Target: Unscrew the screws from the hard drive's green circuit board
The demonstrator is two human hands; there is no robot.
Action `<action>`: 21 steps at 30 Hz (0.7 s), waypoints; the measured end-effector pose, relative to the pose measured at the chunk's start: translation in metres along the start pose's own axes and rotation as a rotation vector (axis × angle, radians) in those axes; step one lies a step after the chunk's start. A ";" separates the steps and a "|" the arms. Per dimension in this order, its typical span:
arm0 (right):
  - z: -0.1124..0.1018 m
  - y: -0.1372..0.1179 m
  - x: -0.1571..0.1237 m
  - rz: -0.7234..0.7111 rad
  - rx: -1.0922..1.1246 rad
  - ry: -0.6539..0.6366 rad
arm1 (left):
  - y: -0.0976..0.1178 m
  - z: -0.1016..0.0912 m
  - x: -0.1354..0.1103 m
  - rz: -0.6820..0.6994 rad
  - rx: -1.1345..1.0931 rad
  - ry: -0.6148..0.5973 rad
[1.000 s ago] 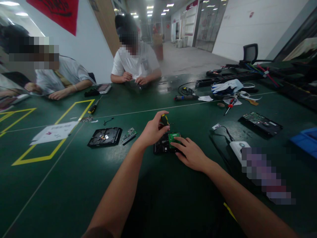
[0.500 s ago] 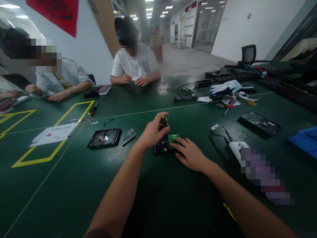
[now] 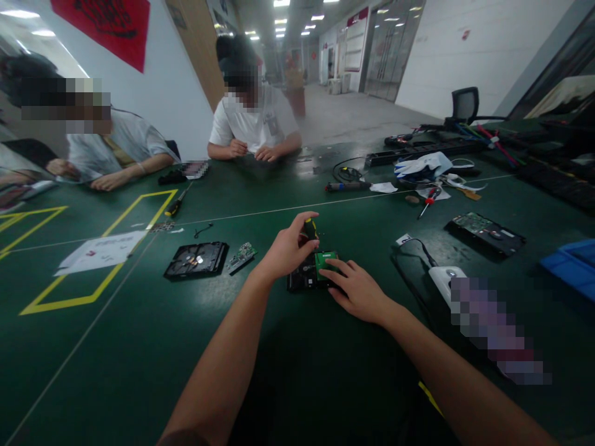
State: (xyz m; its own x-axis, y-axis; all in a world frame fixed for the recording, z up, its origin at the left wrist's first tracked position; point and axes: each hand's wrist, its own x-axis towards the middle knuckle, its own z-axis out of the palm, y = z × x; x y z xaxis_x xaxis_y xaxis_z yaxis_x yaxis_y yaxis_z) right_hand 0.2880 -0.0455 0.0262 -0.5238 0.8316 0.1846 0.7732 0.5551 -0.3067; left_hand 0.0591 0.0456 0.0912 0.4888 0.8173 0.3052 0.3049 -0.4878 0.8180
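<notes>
A black hard drive (image 3: 308, 283) with a green circuit board (image 3: 322, 265) lies on the table before me. My left hand (image 3: 289, 249) is closed round the black and yellow handle of a screwdriver (image 3: 310, 229), held upright over the drive's far side. The screwdriver's tip is hidden behind my fingers and thumb. My right hand (image 3: 356, 288) is open, its fingers spread and resting on the green board, the thumb by the drive's right near side. To the left are another hard drive (image 3: 198, 260) and a loose circuit board (image 3: 242, 257).
A white power bank-like device (image 3: 446, 275) with a cable lies right of my arm. Beyond it are a third hard drive (image 3: 486, 234), a blue bin (image 3: 571, 263) and a red screwdriver (image 3: 430, 201). Two people sit across the green table (image 3: 139, 359). A yellow-black screwdriver (image 3: 175, 204) lies far left.
My left hand and the screwdriver have shifted very slightly. My right hand stays on the board, and the view has tilted a little.
</notes>
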 end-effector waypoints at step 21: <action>-0.001 -0.001 0.000 -0.005 -0.014 -0.008 | 0.003 -0.001 -0.001 0.024 0.017 -0.029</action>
State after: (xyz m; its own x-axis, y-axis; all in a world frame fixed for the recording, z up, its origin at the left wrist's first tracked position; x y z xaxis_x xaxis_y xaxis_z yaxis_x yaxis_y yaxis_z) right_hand 0.2872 -0.0460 0.0279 -0.5304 0.8288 0.1783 0.7754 0.5593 -0.2930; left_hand 0.0589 0.0441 0.0937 0.5200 0.7958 0.3104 0.3059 -0.5128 0.8022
